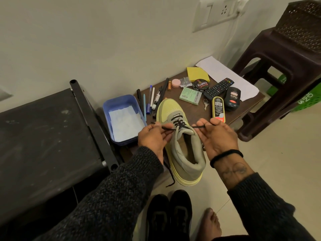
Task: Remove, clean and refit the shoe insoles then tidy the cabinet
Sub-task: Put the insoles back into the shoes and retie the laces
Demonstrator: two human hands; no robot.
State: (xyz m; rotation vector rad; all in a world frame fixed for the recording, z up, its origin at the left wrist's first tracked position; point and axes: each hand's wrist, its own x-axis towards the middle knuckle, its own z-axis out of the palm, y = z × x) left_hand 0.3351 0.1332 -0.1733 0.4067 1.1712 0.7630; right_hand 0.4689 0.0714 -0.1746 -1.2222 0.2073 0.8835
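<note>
While the shoe point(180, 136) rests on the bench point(246, 108), both hands pinch its lace point(178, 126): left point(152, 138) at nine o'clock, right point(217, 136) at three.

You face a plain off-white painted wall point(104, 40) lit evenly by soft indoor light. High on its right side sits a white plastic switch-and-socket plate point(220, 13) with a plug in it. Below you the floor is pale cream glossy tile point(271, 153). A low dark-brown wooden table point(246, 108) stands against the wall. To its left, touching its edge, is a black dusty flat-topped cabinet point(43, 140). At the table's right edge stands a dark-brown moulded plastic stool point(284, 66), carrying a brown perforated basket point(302, 23). Behind the stool's legs you see a green plastic crate point(307, 100).
</note>
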